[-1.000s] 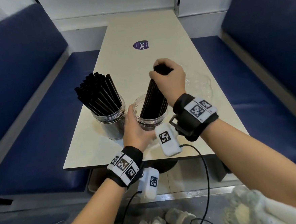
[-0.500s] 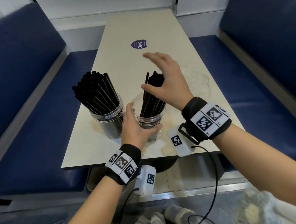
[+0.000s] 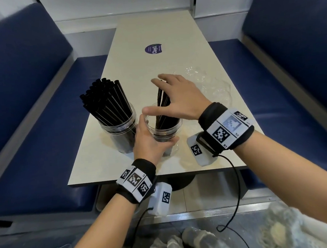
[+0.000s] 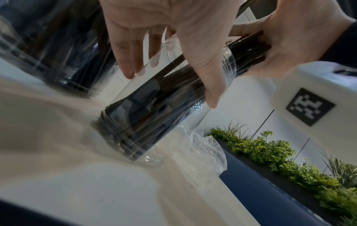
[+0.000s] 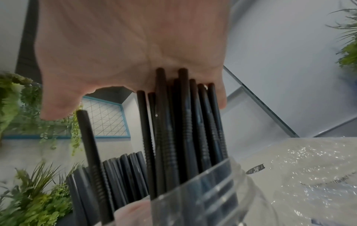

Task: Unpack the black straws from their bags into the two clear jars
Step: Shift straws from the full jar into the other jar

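Two clear jars stand near the table's front edge. The left jar (image 3: 120,132) is packed with black straws (image 3: 107,100) leaning left. My left hand (image 3: 150,142) grips the right jar (image 3: 169,135) from the near side, thumb and fingers curled round its wall (image 4: 154,119). A smaller bunch of black straws (image 3: 163,106) stands in this jar. My right hand (image 3: 176,99) is spread flat, its palm against the straw tops (image 5: 181,107). In the left wrist view that jar tilts and the straws (image 4: 243,50) rest in the right palm.
Crumpled clear plastic bags (image 3: 208,84) lie on the beige table (image 3: 152,27) to the right of the jars. A purple round sticker (image 3: 153,49) sits farther back. Blue bench seats (image 3: 35,152) flank the table on both sides.
My right hand let go of the straw bunch, opened its fingers and now lies flat against the straw tops. The straws have dropped into the right jar. The left hand keeps its grip.
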`<state>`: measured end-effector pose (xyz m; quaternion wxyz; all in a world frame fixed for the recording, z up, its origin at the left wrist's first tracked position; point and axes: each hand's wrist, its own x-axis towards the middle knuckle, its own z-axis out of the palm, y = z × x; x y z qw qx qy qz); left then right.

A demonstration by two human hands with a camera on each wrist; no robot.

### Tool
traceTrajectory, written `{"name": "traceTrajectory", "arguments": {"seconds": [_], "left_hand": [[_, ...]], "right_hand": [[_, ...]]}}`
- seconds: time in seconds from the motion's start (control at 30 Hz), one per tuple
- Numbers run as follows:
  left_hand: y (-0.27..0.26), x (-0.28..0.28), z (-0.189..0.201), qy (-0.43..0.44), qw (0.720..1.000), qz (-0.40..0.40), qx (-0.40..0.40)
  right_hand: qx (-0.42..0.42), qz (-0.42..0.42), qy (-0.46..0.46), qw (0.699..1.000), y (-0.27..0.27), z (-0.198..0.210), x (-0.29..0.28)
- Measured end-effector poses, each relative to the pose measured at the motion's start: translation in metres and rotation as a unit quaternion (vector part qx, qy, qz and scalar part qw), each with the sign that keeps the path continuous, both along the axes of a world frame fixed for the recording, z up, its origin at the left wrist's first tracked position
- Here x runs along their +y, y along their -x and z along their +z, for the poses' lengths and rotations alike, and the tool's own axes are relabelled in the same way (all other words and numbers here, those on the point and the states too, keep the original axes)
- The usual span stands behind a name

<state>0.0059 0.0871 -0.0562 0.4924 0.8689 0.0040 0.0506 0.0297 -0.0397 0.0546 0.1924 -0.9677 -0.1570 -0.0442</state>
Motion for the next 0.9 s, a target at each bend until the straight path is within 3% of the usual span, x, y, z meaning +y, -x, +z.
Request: {"name": "traceTrajectory", "arguments": {"seconds": [0.33,0.57,0.8,0.9], "left_hand": [[0.001,-0.002,0.004,-0.018,1.000,0.004,0.011],[0.002,-0.004,0.005,-0.020,1.000,-0.006,-0.002],[0.002,-0.001,0.003,-0.009,1.000,-0.002,-0.003],[0.002,-0.001,0.002,-0.016,1.000,-0.001,0.006]], "right_hand": [[-0.135,-0.094,-0.009,0.986,-0.007,-0.020,0.005],[-0.118,-0.185,-0.108,0.970,-0.007,-0.016,0.011],[-0.147,-0.206,-0.224,0.941,-0.006,-0.004,0.017],[-0.122,-0.190,-0.205,0.952,-0.001,-0.009,0.019]]}}
